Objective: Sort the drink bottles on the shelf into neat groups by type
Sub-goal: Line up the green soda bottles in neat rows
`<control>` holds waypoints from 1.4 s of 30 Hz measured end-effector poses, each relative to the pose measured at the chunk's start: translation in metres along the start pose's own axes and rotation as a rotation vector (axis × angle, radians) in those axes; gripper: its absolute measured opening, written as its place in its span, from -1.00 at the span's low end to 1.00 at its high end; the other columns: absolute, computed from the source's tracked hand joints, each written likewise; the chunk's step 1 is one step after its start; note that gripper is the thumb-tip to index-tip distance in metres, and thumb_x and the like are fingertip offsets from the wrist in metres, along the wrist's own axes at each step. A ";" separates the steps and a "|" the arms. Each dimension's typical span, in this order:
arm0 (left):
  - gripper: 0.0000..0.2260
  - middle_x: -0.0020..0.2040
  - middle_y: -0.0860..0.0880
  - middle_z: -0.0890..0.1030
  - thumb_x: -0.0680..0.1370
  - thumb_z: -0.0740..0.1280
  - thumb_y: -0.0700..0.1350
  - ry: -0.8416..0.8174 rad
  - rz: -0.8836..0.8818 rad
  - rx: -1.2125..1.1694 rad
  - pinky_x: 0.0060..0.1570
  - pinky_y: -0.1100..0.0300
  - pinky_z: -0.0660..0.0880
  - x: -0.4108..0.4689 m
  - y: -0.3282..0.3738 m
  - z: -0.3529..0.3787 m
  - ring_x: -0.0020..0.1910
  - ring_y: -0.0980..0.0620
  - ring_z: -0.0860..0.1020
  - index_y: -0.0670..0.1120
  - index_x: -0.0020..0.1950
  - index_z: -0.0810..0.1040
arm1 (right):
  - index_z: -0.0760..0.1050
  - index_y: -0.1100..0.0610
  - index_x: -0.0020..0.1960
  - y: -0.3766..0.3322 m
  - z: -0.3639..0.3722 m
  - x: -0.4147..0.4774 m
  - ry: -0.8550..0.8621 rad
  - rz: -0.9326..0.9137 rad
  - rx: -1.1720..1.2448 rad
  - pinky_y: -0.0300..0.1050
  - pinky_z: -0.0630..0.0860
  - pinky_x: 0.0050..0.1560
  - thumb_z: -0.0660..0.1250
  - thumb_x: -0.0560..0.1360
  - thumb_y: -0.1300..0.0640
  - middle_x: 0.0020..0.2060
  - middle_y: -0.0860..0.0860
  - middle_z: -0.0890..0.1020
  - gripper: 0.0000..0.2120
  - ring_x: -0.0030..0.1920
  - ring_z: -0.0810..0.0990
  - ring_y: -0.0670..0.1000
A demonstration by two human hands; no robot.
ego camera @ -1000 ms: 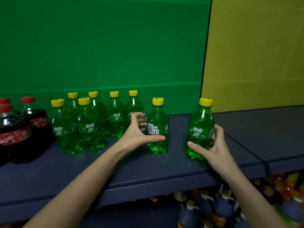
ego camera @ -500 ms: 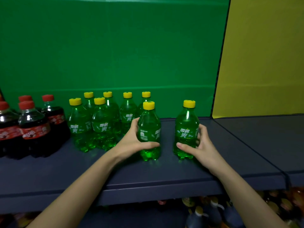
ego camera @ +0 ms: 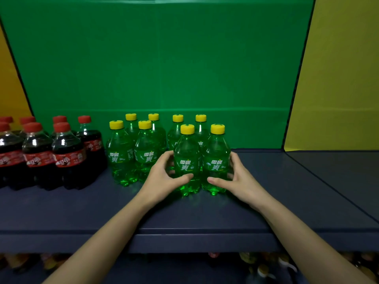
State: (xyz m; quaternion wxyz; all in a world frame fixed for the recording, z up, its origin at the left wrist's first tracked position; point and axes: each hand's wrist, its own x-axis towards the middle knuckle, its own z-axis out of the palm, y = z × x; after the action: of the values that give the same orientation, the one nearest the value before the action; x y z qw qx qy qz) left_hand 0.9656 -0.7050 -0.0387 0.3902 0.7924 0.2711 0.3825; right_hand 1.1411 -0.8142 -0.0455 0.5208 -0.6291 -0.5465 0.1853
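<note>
Two green soda bottles with yellow caps stand side by side at the front of the dark shelf [ego camera: 205, 218]. My left hand [ego camera: 164, 177] grips the left one [ego camera: 187, 158]; my right hand [ego camera: 235, 179] grips the right one [ego camera: 217, 156]. Both bottles are upright and touch each other. Behind and to their left stands a cluster of several more green bottles [ego camera: 131, 152]. Further left is a group of several dark cola bottles with red caps [ego camera: 67, 154].
A green back panel [ego camera: 164, 68] closes the shelf behind the bottles, with yellow panels [ego camera: 338, 89] at both sides. The shelf runs on to the right past a seam [ego camera: 320, 181]. More bottles show dimly on the lower shelf [ego camera: 262, 269].
Both hands slid their green bottles left and together, so the two now touch and sit against the green cluster. The view shifted, bringing more cola bottles in at the left.
</note>
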 end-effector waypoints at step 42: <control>0.01 0.31 0.02 0.40 0.12 0.62 -0.03 0.126 -0.239 -0.208 0.22 0.20 0.33 0.014 -0.052 -0.117 0.26 0.03 0.41 -0.03 0.46 0.16 | 0.08 -0.05 0.47 -0.011 0.026 0.046 0.021 0.126 0.200 0.04 0.29 0.40 0.65 -0.02 -0.07 0.35 -0.01 0.39 0.20 0.30 0.42 0.00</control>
State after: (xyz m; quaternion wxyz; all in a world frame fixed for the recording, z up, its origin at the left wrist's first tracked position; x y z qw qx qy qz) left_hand 0.8711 -0.6180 -0.0293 0.4952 0.6844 0.3461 0.4081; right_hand 1.1300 -0.7633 -0.0304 0.5740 -0.6090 -0.4792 0.2646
